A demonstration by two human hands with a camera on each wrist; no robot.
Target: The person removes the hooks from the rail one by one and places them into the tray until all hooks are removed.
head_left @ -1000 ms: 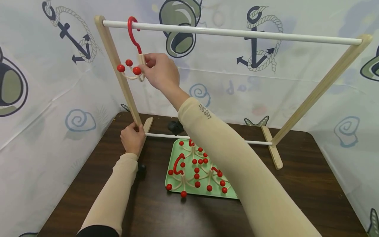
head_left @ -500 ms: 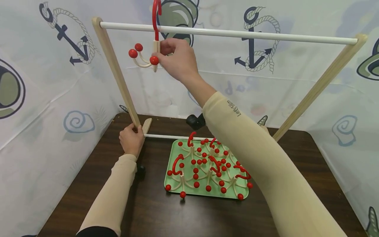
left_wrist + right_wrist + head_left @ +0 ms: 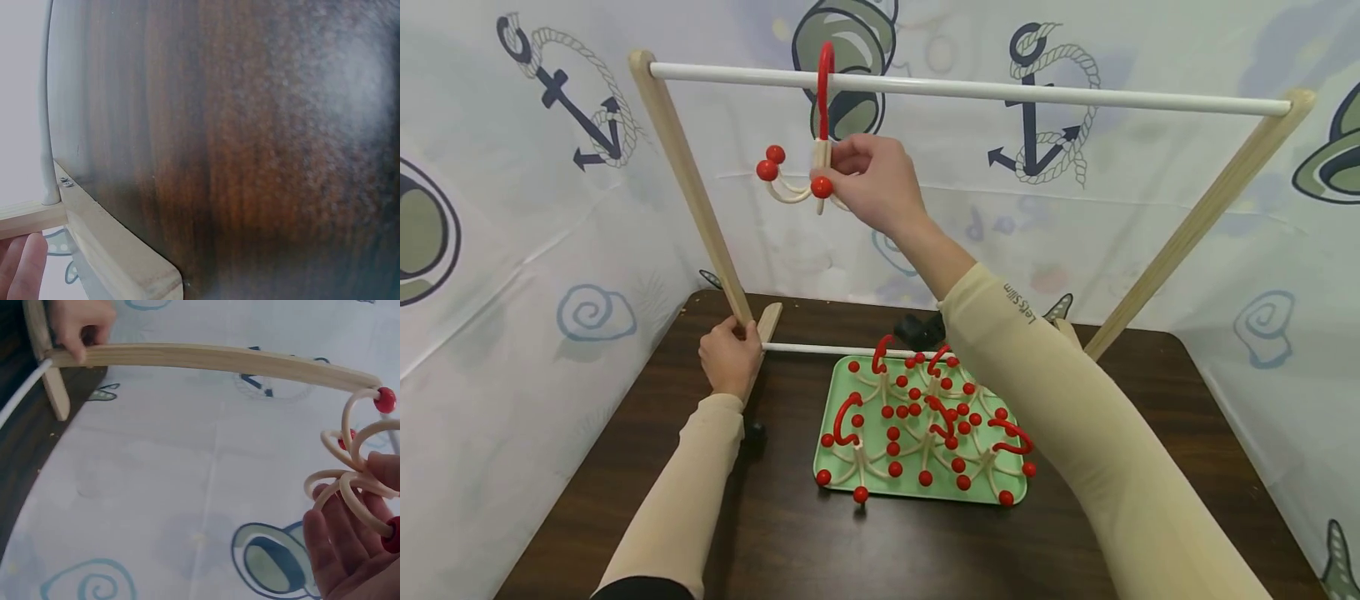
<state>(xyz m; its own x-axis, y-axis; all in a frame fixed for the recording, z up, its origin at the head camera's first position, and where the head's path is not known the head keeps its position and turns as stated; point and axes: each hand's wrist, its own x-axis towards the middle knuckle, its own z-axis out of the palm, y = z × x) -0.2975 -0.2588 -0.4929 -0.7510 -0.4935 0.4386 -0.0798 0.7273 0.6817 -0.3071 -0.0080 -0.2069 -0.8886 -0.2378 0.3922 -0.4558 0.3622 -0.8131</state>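
My right hand [image 3: 880, 179] pinches the pale wooden stem of a multi-arm hanger [image 3: 822, 154], whose curved arms end in red balls. Its red hook [image 3: 826, 58] reaches over the white top rod [image 3: 970, 88] of a wooden rack, left of the rod's middle. In the right wrist view the fingers [image 3: 340, 544] lie beside the curved arms. Low at the left, my left hand [image 3: 730, 358] grips the foot of the rack's left upright [image 3: 700, 200]. The left wrist view shows only fingertips [image 3: 31, 262] against the wood.
Beneath the rod, a green tray [image 3: 831, 417] holds several similar hangers with red hooks, standing close together. The rack's right upright [image 3: 1202, 217] slants up behind my right sleeve. A lower white rod [image 3: 812, 348] runs behind the tray on the dark table [image 3: 887, 550].
The right hand has lifted the hanger's hook above the rod, shifted right, and lowered it over the rod again. My left hand has stayed at the upright.
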